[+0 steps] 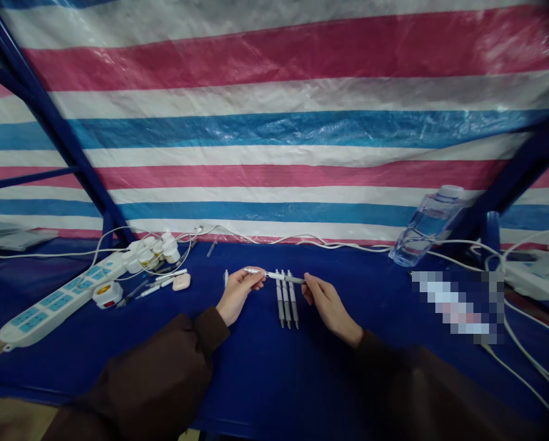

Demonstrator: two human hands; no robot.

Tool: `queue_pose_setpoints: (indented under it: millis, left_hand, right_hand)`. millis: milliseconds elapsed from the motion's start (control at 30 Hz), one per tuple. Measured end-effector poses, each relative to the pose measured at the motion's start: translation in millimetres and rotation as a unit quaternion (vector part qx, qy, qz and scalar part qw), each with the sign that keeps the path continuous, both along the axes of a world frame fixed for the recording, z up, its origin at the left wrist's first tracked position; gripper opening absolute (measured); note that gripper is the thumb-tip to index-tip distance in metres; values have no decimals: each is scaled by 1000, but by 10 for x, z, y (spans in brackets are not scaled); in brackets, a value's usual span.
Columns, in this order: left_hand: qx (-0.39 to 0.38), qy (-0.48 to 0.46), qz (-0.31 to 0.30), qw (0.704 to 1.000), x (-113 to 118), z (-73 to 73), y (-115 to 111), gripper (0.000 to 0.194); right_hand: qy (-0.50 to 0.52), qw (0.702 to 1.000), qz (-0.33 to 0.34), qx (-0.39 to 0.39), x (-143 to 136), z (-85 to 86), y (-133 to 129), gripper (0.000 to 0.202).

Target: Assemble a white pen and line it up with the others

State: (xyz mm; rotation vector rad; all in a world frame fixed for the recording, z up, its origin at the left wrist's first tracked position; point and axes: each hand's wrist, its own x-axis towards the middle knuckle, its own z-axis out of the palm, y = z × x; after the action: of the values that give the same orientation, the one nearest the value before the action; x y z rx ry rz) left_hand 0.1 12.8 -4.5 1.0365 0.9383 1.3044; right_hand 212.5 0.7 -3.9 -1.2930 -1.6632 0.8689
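Note:
A white pen with a grey grip is held level between my two hands, above the blue table. My left hand pinches its shiny clear end at the left. At the other end, the fingers of my right hand are closed on the grey grip. Just below it, three similar white and grey pens lie side by side, grips toward me; the held pen crosses in front of their upper ends. Behind my left hand lies a small clear and white piece, partly hidden.
On the left lie a long white power strip with plugged-in adapters, a white plug adapter, loose pens and a pale rounded case. A clear bottle leans at the back right. White cables run along the rear edge. A blurred-out object lies right.

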Motion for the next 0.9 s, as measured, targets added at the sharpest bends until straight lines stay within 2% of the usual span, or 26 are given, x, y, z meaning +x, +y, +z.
queue_pose_setpoints:
  millis: [133, 500, 633, 767, 900]
  left_hand:
    - [-2, -5, 6, 1000, 3, -1, 11, 23]
    - [9, -43, 10, 999, 13, 10, 14, 23]
    - [40, -40, 45, 997, -3, 44, 26, 28]
    - [98, 8, 95, 991, -37, 67, 35, 47]
    - [129, 60, 83, 986, -42, 77, 32, 40]
  right_hand:
    - [11, 999, 28, 31, 11, -4, -6, 31]
    - [-13, 996, 75, -39, -31, -35, -13, 53]
    - [8, 997, 54, -46, -37, 0, -20, 55]
    - [24, 999, 19, -25, -25, 7, -8, 54]
    - [22, 1000, 3, -17, -22, -20, 8, 54]
